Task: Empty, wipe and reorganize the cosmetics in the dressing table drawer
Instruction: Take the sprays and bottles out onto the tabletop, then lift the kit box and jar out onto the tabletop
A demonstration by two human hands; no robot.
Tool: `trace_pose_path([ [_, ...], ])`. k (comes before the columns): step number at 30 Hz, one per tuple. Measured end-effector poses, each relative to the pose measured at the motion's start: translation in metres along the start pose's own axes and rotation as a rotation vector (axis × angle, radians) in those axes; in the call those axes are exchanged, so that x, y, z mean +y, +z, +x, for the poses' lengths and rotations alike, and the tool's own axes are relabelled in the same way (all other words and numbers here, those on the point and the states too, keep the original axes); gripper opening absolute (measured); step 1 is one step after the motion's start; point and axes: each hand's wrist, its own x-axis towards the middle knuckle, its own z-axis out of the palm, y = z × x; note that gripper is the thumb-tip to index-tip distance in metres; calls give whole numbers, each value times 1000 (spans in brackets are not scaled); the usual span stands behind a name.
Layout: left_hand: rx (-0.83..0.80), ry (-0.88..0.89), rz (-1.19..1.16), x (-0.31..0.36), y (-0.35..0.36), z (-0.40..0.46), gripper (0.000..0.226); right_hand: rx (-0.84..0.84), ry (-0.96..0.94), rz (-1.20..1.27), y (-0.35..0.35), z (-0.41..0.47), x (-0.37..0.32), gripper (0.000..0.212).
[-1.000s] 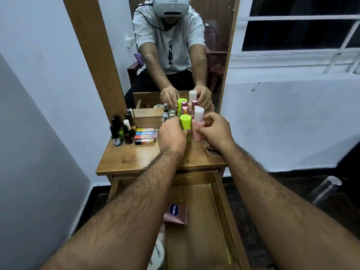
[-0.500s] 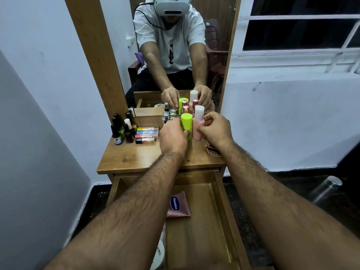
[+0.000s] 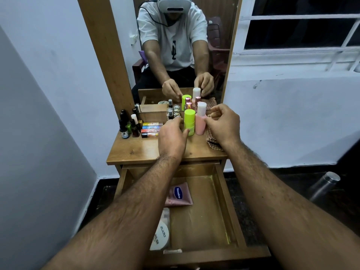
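Emptying step: left hand (image 3: 172, 137) fingers curling around lime-green capped plastic bottle (image 3: 189, 122), right hand (image 3: 224, 124) pinching pink white-capped bottle (image 3: 200, 121), both standing on wooden desk (image 3: 140, 151). Next, judging: fetching pink Vaseline tube (image 3: 179, 194) from open wooden drawer (image 3: 224, 191).

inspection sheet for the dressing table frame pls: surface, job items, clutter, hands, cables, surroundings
Surface: wooden tabletop, drawer pulled open below.
Job's things: green bottle and pink bottle upright on top; Vaseline tube and white jar in the drawer.
Clutter: dark small bottles, coloured tubes, checked cloth.
Hands: left hand touches the green bottle; right hand, fingers curled beside the pink bottle, contact unclear.
Cables: nothing seen on the table.
Surroundings: mirror, window, steel flask on floor.
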Motion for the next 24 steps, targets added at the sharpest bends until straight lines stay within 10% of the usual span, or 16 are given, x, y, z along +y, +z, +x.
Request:
trace_pose_path([
  [10,-270,23,52,-44,-43,-76,21,-83,-59,1,-1,-107,-12,7],
  [24,-466,-219,277,-112,-93,-134,15,-968,289,-412,41,-211,-22,46],
])
